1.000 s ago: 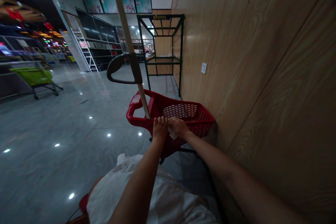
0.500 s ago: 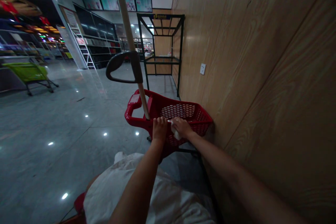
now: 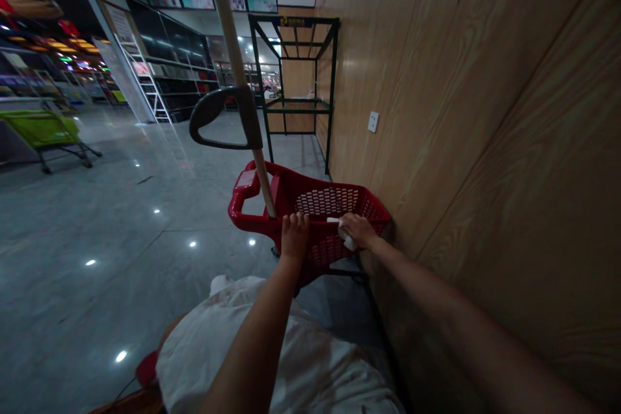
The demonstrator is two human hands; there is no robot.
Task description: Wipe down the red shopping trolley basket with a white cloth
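Note:
My left hand [image 3: 295, 236] rests with its fingers over the near rim of a red plastic shopping cart [image 3: 291, 191]. My right hand [image 3: 355, 230] presses a crumpled white cloth [image 3: 345, 234] against the cart's mesh basket [image 3: 330, 202], farther along toward the wall. A wooden pole [image 3: 231, 45] with a black loop grip [image 3: 248, 118] leans across the view, its lower end beside the cart's red handle. Neither hand touches the pole. The cart's wheels are mostly hidden under it.
A wood-panelled wall [image 3: 460, 142] with a white socket [image 3: 372, 121] runs beside the cart. A dark metal shelf frame [image 3: 291, 71] stands ahead. White fabric [image 3: 310, 362] fills the bottom. A green cart [image 3: 41, 130] and a ladder [image 3: 148, 84] stand on polished grey tiles.
My right hand and the cloth have slid along the basket toward the wall. My left hand stays on the rim. The whole view has shifted slightly up and left.

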